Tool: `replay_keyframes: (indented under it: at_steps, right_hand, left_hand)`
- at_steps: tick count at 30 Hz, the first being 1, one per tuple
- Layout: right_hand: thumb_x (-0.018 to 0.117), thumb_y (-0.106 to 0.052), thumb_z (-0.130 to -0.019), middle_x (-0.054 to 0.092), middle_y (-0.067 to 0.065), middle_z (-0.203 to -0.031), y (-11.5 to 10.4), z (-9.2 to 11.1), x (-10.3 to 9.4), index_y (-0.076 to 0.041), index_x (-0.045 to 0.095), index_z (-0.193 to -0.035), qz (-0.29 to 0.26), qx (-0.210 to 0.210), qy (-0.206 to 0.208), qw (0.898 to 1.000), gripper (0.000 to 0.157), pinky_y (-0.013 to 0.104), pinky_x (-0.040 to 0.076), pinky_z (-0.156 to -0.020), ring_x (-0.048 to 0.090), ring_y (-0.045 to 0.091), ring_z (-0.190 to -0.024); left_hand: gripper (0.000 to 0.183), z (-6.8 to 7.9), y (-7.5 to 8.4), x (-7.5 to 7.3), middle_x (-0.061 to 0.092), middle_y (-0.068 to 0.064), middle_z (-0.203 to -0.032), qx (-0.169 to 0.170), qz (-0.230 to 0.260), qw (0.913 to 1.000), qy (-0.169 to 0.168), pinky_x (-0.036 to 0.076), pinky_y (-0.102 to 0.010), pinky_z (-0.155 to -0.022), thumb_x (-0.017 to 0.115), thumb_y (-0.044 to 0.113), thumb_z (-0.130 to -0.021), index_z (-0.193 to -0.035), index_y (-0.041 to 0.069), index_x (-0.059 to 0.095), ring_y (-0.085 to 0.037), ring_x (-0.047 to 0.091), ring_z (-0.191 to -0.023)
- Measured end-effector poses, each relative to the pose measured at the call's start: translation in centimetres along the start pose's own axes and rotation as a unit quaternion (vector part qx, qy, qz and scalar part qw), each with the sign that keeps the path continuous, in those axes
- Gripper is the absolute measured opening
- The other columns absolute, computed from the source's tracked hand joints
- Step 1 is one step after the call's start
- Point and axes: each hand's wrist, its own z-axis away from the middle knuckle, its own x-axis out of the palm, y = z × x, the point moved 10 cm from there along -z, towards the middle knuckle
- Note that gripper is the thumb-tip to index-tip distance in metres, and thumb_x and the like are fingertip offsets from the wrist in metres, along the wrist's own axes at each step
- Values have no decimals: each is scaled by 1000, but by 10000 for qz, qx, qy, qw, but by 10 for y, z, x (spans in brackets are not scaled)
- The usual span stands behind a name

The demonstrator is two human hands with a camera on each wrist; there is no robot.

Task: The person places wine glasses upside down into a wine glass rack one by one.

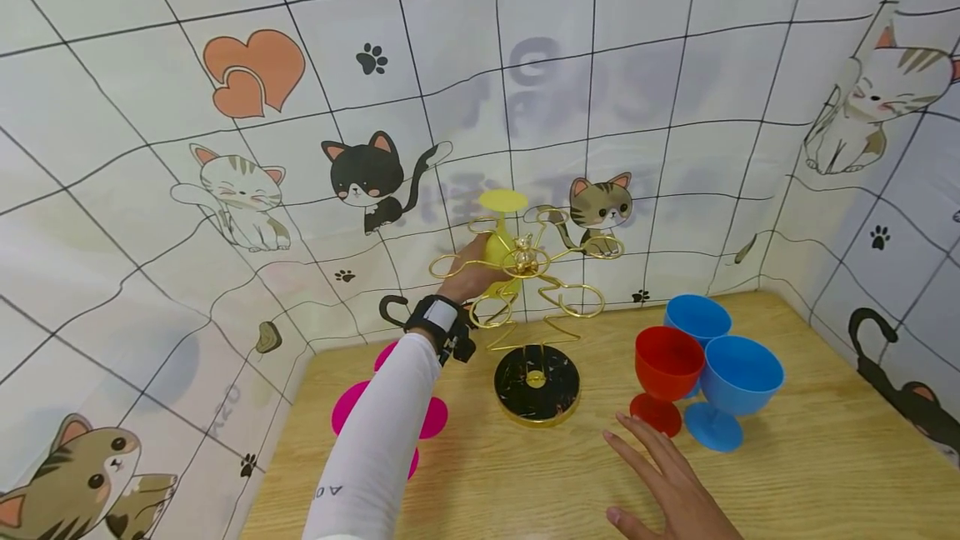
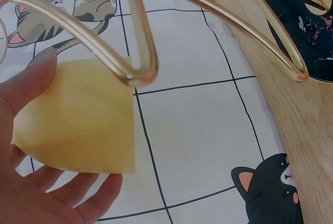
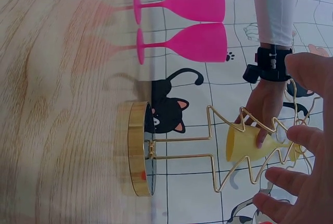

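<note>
My left hand (image 1: 474,267) grips the bowl of a yellow goblet (image 1: 503,201) behind a gold wire glass rack (image 1: 558,325). The goblet is upside down, its foot upward and its rim toward the table. In the left wrist view, thumb and fingers curl around the yellow bowl (image 2: 83,120). Whether the stem sits inside one of the rack's loops cannot be told. My right hand (image 1: 671,486) hovers with spread fingers over the table's front, holding nothing, near a red goblet (image 1: 667,361). The rack stands on a round black base (image 1: 517,407).
Blue goblets (image 1: 742,373) stand beside the red one on the right of the wooden table (image 1: 517,482). Upright pink goblets (image 3: 200,2) stand at the left, partly hidden by my left arm in the head view. A cat-patterned sheet (image 1: 465,23) covers the walls close behind.
</note>
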Motion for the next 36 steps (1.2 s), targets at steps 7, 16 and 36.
replay_keyframes:
  at_steps: [7,16,36]
  right_hand:
    - [68,-56,-83,39,5,-154,1,0,0,-42,37,-149,-8,17,20,10000,74,73,43,-90,40,40,-135]
    - [68,-55,-83,40,6,-153,3,0,0,-41,38,-149,37,37,64,10000,73,73,44,-89,40,39,-134]
    - [69,-55,-83,39,4,-154,2,1,1,-40,39,-148,-30,81,148,9999,74,72,44,-90,41,40,-134]
  left_hand:
    - [83,6,-2,5,56,-18,-135,168,329,9990,-243,54,-37,-88,78,25,-83,-151,10,32,-30,62,-111]
    - [80,8,-13,7,55,-20,-131,196,823,9955,-423,54,-30,-83,77,18,-84,-149,9,32,-28,62,-104]
    - [78,13,-25,8,59,-21,-126,-45,466,9981,-410,55,-38,-87,74,18,-85,-148,5,30,-32,63,-107]
